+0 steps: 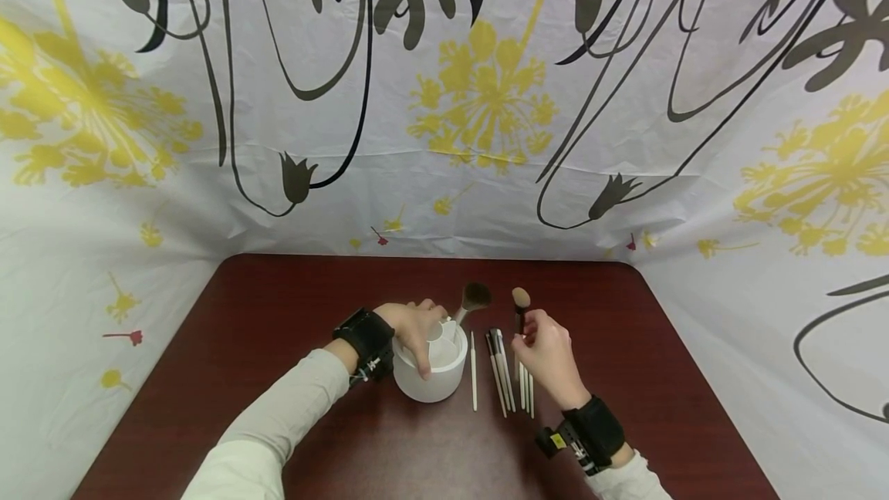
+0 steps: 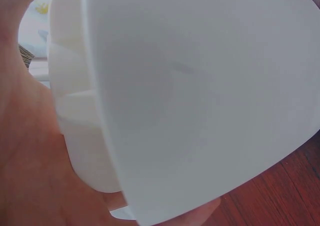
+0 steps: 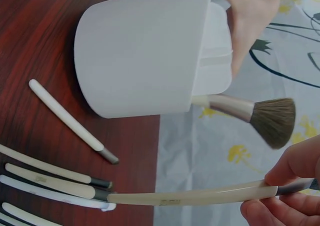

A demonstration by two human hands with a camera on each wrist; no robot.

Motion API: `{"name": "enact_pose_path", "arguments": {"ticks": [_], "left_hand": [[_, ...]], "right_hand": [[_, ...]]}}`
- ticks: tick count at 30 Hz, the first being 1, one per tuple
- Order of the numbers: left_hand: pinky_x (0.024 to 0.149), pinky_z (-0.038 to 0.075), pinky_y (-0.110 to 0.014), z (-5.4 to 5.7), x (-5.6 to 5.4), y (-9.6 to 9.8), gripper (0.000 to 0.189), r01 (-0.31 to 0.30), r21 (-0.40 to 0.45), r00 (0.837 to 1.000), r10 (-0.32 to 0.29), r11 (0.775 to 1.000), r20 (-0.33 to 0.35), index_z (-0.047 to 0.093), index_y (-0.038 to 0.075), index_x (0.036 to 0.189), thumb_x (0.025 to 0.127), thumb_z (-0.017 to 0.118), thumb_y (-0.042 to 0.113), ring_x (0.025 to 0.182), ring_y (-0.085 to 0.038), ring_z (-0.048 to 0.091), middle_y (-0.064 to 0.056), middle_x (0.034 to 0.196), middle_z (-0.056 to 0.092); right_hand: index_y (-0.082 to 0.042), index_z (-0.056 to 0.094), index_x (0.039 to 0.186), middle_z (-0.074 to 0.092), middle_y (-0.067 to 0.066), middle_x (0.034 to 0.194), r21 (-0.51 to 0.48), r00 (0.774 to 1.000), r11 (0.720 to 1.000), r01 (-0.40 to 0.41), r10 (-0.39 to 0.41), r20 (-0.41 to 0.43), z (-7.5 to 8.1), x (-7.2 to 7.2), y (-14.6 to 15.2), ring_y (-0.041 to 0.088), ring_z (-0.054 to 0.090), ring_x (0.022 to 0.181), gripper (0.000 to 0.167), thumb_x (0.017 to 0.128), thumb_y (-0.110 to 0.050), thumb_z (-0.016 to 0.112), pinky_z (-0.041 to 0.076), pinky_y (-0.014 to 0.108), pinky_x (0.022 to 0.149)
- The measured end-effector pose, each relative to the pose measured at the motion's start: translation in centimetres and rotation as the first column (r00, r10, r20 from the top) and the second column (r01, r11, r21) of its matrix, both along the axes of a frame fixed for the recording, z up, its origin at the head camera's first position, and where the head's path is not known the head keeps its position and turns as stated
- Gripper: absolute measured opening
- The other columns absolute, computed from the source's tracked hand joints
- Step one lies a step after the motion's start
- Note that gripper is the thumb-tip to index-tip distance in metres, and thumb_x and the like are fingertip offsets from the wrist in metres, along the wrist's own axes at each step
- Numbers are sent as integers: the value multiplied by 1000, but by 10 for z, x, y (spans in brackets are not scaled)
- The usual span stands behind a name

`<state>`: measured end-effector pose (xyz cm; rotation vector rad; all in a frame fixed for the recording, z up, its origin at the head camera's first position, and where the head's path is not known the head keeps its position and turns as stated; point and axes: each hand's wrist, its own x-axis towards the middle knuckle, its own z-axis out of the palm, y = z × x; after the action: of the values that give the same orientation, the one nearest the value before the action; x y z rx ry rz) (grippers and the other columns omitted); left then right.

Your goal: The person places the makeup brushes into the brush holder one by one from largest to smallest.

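Observation:
A white round brush holder (image 1: 432,384) with inner dividers stands on the table. My left hand (image 1: 415,330) reaches over its top and grips it by the rim; in the left wrist view the holder's wall (image 2: 200,101) fills most of the picture. One large makeup brush (image 3: 274,121) with dark, fluffy bristles leans out of the holder. My right hand (image 1: 551,352) pinches another makeup brush (image 3: 195,196) near its ferrule, tan bristles up and pale handle pointing down. Below that handle, in the right wrist view, lie several thin brushes (image 3: 50,180).
On the dark red wooden table (image 1: 333,438), a single slim brush (image 1: 474,373) lies just right of the holder. Several more brushes (image 1: 501,373) lie side by side between it and my right hand. A patterned white cloth (image 1: 389,130) hangs behind the table.

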<state>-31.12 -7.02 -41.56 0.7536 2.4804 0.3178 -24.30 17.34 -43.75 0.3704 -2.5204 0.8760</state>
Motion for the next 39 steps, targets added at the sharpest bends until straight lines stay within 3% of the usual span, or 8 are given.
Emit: {"name": "enact_pose_path", "arguments": {"ticks": [23,39], "left_hand": [[87,39,-38,-4,-2,-2,102,-3,-5,1000,3,1000,1,37,18,133,46,86,42,112,-29,41,-5,126,40],[85,39,-37,-4,-2,-1,101,-1,1,1000,1,1000,-4,38,18,132,46,86,42,109,-30,42,-5,125,40]], "right_hand": [[0,54,92,56,7,78,-27,988,996,-84,79,-129,23,14,-9,12,57,68,23,72,4,66,49,29,58],[-2,53,85,57,4,75,-51,984,993,-108,99,-147,37,19,-20,11,58,65,21,71,4,67,49,25,58]]}}
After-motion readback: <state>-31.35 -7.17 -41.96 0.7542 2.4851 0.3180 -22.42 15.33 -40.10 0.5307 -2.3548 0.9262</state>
